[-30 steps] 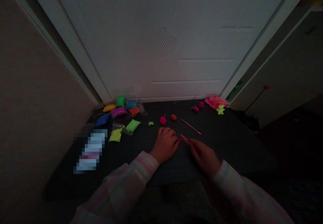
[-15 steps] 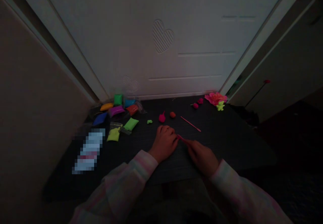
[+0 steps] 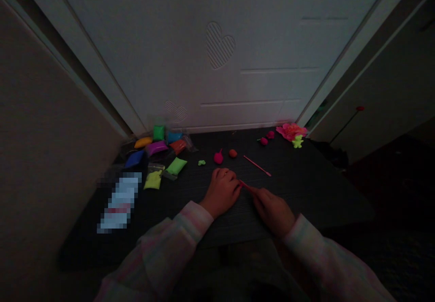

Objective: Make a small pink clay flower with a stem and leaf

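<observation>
My left hand (image 3: 222, 193) rests on the dark table with its fingers curled, pinching a small bit of pink clay (image 3: 240, 184) at its fingertips. A slim pink modelling tool (image 3: 248, 187) is gripped in my right hand (image 3: 273, 209), its tip at the clay by my left fingers. Just beyond my hands lie a pink clay ball with a thin stalk (image 3: 218, 158), an orange-brown clay ball (image 3: 233, 153) and a small light green clay piece (image 3: 201, 163). A second pink tool (image 3: 257, 166) lies slanted beyond my right hand.
Several bags of coloured clay (image 3: 157, 148) sit at the back left, near a blurred pale item (image 3: 120, 204). At the back right are small pink clay pieces (image 3: 264, 142), a pink flower (image 3: 291, 132) and a yellow-green bear figure (image 3: 297, 141). A white door panel (image 3: 190, 43) stands behind the table (image 3: 306, 193).
The tool in my right hand has moved left, bringing its tip to the pink clay at my left fingers. My left hand stays nearly still; the view has shifted slightly.
</observation>
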`<state>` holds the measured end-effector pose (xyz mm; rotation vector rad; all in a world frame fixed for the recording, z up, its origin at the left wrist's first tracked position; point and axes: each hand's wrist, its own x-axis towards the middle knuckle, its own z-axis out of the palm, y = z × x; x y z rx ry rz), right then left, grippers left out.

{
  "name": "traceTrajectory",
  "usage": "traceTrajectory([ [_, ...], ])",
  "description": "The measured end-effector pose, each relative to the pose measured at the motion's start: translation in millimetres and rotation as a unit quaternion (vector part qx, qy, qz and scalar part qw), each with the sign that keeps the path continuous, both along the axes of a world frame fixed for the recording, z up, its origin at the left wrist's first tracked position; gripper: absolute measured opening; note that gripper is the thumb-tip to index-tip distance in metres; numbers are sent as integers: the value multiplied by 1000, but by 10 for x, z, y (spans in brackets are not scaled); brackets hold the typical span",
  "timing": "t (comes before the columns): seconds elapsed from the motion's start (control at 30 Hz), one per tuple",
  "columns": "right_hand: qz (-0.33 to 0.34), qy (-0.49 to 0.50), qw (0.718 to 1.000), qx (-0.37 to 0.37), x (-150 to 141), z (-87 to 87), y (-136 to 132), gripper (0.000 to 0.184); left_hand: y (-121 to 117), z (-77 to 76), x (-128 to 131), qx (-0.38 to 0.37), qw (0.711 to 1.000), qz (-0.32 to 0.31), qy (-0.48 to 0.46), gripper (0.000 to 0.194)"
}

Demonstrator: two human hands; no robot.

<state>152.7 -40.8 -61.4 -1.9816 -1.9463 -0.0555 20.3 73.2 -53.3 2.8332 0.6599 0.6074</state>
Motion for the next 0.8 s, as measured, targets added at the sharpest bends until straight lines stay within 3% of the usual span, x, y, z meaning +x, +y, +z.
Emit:
traceTrajectory([
  [0.8, 0, -11, 1000, -28, -15, -6, 13, 29, 10, 5, -10, 1, 1000, 3, -3, 22],
])
